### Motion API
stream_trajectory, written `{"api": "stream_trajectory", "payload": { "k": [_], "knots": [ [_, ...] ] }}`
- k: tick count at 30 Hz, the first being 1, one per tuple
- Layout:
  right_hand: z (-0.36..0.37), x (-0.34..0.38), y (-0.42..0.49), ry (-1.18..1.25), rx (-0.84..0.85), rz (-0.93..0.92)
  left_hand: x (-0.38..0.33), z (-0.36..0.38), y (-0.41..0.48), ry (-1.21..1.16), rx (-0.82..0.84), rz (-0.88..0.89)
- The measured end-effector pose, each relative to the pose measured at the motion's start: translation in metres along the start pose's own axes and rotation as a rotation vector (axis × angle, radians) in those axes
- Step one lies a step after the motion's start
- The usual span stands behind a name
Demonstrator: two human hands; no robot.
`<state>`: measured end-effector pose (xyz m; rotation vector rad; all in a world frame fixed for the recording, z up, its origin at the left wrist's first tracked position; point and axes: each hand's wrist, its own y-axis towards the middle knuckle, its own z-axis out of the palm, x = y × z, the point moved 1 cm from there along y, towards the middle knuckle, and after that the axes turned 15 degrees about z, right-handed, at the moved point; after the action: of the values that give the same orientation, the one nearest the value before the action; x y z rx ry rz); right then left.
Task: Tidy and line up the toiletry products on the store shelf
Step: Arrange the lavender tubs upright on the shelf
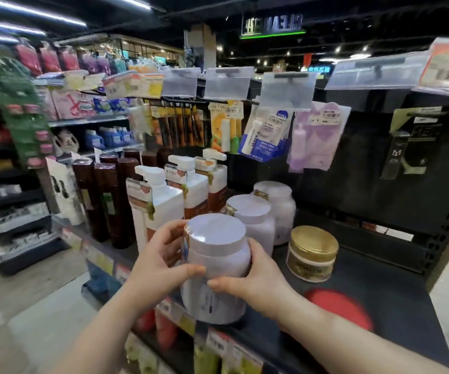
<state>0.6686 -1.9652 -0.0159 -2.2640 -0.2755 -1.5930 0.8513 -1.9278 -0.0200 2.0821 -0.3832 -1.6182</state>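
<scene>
Pale floor (37, 314), dark ceiling (204, 6) with strip lights (29, 12), black perforated back panel (352, 190), green-lit hanging sign (272, 25).

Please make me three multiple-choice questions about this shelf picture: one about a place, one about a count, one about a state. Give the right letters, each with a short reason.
1. Where does the gold-lidded jar stand, seen from the row of lavender jars?
A. to its left
B. to its right
C. on top of it

2. How many lavender jars show, counting the held one?
A. one
B. five
C. three

3. How is the front lavender jar held?
A. by both hands
B. by the left hand alone
C. by no hand

Answers:
1 B: it stands on the shelf to the right of the row.
2 C: one is in front and two are lined up behind it.
3 A: the left hand and the right hand both curl round it.
</scene>
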Motion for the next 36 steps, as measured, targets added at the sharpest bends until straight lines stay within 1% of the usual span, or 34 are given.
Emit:
{"api": "stream_trajectory", "payload": {
  "k": [6,12,14,18,22,25,27,28,31,36],
  "knots": [
    [0.006,-0.003,0.01,0.036,-0.035,-0.004,0.015,-0.001,0.009,-0.074,0.017,-0.001],
    [0.005,-0.009,0.017,0.073,-0.064,0.027,0.024,0.003,0.019,-0.084,0.077,-0.007],
    [0.007,-0.013,0.02,0.064,-0.063,0.028,0.027,0.003,0.02,-0.081,0.1,-0.013],
    [0.01,-0.019,0.025,0.005,-0.084,0.005,0.03,0.002,0.016,-0.109,0.088,-0.026],
    [0.01,-0.023,0.026,-0.101,-0.107,-0.001,0.032,0.001,0.01,-0.076,0.107,-0.016],
    [0.01,-0.026,0.023,-0.127,-0.101,0.016,0.035,0.003,0.004,-0.027,0.088,-0.036],
    [0.01,-0.029,0.02,-0.139,-0.114,0.038,0.037,0.004,0.0,0.058,0.089,-0.075],
    [0.009,-0.031,0.019,-0.145,-0.116,0.037,0.037,0.005,-0.003,0.11,0.115,-0.083],
    [0.011,-0.036,0.016,-0.141,-0.109,0.032,0.038,0.01,-0.009,0.215,0.169,-0.029],
    [0.013,-0.037,0.018,-0.132,-0.1,0.042,0.039,0.013,-0.012,0.222,0.11,-0.041]
  ]
}}
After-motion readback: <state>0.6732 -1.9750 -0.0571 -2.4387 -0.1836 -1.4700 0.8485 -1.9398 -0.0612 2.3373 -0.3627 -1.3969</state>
